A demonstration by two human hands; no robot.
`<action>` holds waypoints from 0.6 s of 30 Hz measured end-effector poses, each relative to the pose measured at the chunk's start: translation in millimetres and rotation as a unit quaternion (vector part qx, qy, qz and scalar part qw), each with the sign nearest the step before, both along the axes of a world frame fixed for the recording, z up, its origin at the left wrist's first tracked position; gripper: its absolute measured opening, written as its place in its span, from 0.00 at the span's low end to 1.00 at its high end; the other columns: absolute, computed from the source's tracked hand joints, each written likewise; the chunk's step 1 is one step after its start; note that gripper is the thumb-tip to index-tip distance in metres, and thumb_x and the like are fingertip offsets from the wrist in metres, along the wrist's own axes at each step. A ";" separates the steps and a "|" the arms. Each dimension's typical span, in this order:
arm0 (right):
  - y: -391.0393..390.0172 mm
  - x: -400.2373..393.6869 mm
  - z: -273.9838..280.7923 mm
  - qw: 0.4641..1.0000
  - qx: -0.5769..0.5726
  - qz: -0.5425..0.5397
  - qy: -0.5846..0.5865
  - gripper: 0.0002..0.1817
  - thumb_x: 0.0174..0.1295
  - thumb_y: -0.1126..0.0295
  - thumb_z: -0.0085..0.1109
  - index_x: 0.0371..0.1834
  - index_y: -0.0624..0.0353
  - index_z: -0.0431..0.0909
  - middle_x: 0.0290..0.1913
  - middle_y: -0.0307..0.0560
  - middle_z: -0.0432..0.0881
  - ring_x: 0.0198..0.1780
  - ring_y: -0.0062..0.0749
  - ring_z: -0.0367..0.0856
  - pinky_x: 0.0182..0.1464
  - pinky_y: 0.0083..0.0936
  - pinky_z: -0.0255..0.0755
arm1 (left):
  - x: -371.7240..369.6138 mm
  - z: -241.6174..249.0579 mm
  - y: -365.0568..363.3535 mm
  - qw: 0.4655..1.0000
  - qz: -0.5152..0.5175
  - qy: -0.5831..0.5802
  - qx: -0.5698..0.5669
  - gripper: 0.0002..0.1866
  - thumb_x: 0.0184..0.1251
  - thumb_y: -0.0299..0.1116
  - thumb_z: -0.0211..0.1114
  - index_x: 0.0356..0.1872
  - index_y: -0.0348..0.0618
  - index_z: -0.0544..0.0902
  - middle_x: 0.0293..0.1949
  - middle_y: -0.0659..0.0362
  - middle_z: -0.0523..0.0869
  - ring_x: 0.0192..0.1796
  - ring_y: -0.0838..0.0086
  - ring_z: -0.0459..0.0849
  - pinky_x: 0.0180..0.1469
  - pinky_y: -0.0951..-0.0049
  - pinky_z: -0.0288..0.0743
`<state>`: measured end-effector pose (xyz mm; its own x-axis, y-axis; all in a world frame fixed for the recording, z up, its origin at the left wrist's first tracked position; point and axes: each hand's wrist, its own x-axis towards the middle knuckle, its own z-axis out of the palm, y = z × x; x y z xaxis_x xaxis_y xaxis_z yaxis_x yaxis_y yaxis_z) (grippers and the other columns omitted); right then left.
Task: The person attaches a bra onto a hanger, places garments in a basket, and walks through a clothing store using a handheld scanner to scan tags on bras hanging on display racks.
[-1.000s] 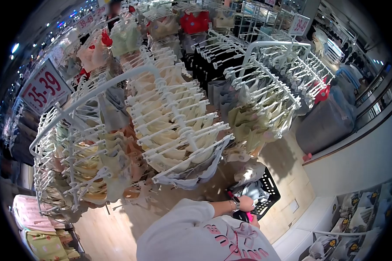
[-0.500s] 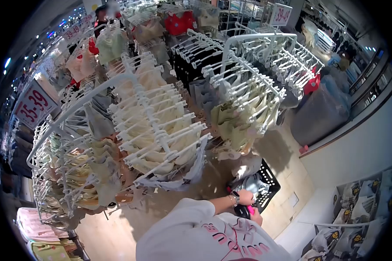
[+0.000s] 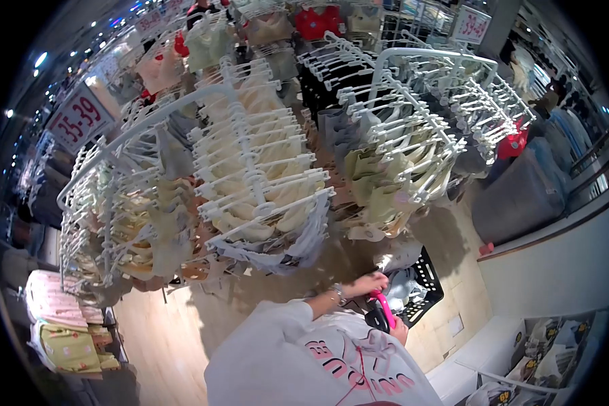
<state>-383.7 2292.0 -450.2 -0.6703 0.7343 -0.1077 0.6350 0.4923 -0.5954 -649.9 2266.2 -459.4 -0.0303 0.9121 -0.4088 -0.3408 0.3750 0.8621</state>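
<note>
A black basket (image 3: 432,287) with square holes hangs in front of my body, with pale grey and white garments (image 3: 404,289) inside. Its bright pink handle (image 3: 385,308) stands up along the near side. My right hand (image 3: 399,330) is closed around the lower end of that handle, partly hidden by my shirt. Over the basket's left side, close to the handle's upper end, is my left hand (image 3: 370,283), fingers stretched out and nothing visible in them. A bracelet and a watch-like band circle the left wrist.
White racks hold cream bras (image 3: 250,169) on hangers ahead and green ones (image 3: 379,176) to the right. A price sign (image 3: 81,116) reads 35-39. Folded pink garments (image 3: 54,298) lie at left. A large grey bag (image 3: 521,193) stands by the white partition (image 3: 555,264).
My left hand has drawn back left and up from the basket's contents, and its fingers have straightened. More of the pink handle shows. The view has tilted down and shifted left.
</note>
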 end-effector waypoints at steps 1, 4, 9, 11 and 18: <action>-0.2 -0.1 -1.2 0.999 -0.033 -0.022 -0.011 0.16 0.58 0.62 0.55 0.50 0.52 0.75 0.44 0.46 0.80 0.46 0.47 0.77 0.51 0.40 0.67 | -27.6 60.4 -20.7 1.000 0.010 0.016 0.003 0.22 0.73 0.48 0.53 0.58 0.43 0.71 0.50 0.58 0.82 0.50 0.77 0.80 0.53 0.73 0.73; 2.7 -2.4 -4.8 0.987 -0.123 -0.099 -0.043 0.18 0.59 0.59 0.56 0.51 0.49 0.75 0.42 0.49 0.81 0.45 0.51 0.79 0.47 0.42 0.70 | -64.1 80.0 -67.9 0.972 0.224 -0.060 -0.036 0.28 0.70 0.51 0.57 0.63 0.44 0.68 0.56 0.60 0.78 0.58 0.76 0.76 0.60 0.73 0.68; 4.1 -0.1 -3.7 0.992 -0.090 -0.086 -0.018 0.17 0.59 0.60 0.55 0.52 0.48 0.74 0.41 0.52 0.82 0.44 0.51 0.80 0.44 0.44 0.71 | -86.6 75.3 -129.8 0.866 0.473 -0.120 0.111 0.23 0.70 0.41 0.60 0.62 0.48 0.68 0.59 0.63 0.76 0.64 0.74 0.71 0.63 0.61 0.65; 3.4 -4.8 1.2 0.991 -0.089 -0.093 -0.024 0.16 0.57 0.62 0.57 0.49 0.49 0.76 0.43 0.50 0.81 0.45 0.51 0.79 0.44 0.43 0.72 | -80.3 98.0 -128.8 0.835 0.531 -0.066 0.127 0.21 0.70 0.41 0.60 0.61 0.49 0.69 0.59 0.64 0.75 0.65 0.73 0.70 0.63 0.59 0.64; 0.0 -2.5 46.1 0.994 0.055 0.091 0.037 0.20 0.34 0.68 0.68 0.36 0.57 0.81 0.50 0.49 0.74 0.46 0.49 0.78 0.43 0.40 0.73 | -89.4 54.0 -122.2 0.747 0.595 -0.174 0.241 0.14 0.68 0.44 0.62 0.50 0.53 0.74 0.56 0.64 0.76 0.65 0.70 0.69 0.64 0.59 0.61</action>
<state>-386.1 2292.0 -404.1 -0.7964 0.6043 0.0222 0.4850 0.6603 -0.5733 -739.3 2143.9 -405.4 -0.9046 0.3683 -0.2148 -0.4215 -0.6968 0.5804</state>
